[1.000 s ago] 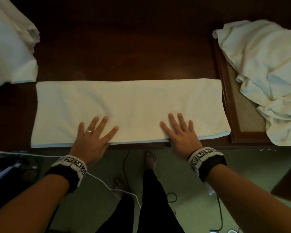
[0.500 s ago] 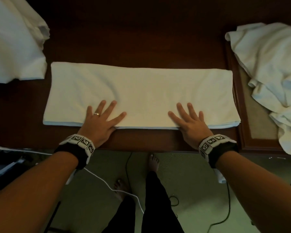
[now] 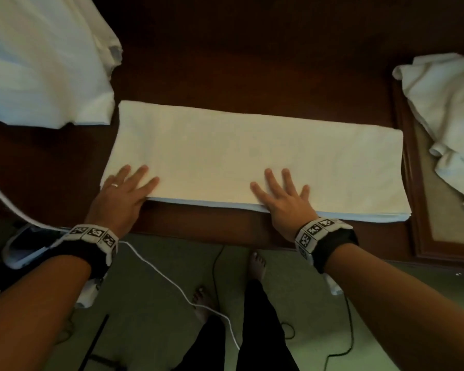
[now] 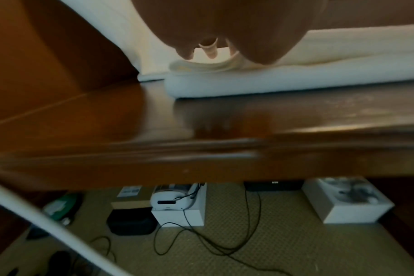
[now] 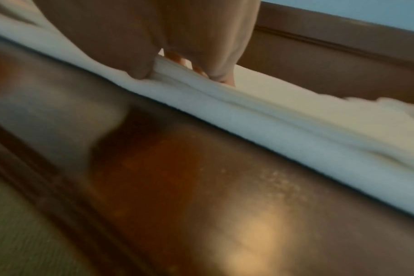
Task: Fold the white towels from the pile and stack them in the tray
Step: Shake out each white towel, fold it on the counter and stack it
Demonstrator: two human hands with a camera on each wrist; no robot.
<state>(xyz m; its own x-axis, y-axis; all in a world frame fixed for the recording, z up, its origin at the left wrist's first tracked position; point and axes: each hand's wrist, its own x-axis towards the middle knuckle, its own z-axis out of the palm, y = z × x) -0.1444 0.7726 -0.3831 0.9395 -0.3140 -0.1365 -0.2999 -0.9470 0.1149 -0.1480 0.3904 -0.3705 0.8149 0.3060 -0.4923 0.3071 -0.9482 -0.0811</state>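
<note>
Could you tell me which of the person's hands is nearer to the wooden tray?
Right. The right hand rests flat on the folded towel toward its tray end; the left hand presses the towel's far corner.

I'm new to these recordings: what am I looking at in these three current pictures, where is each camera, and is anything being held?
There is no robot here: a person works with bare hands, wearing marker bands and cameras on the wrists. The wide top view comes from a head camera looking down; the other two look along each hand from the wrist. On the dark wooden table lies a folded towel, a long strip. The left hand and right hand rest flat on its near edge, fingers straight, so nothing is gripped. An unfolded white pile sits at far left. At right, crumpled towels lie in the wooden tray.
</note>
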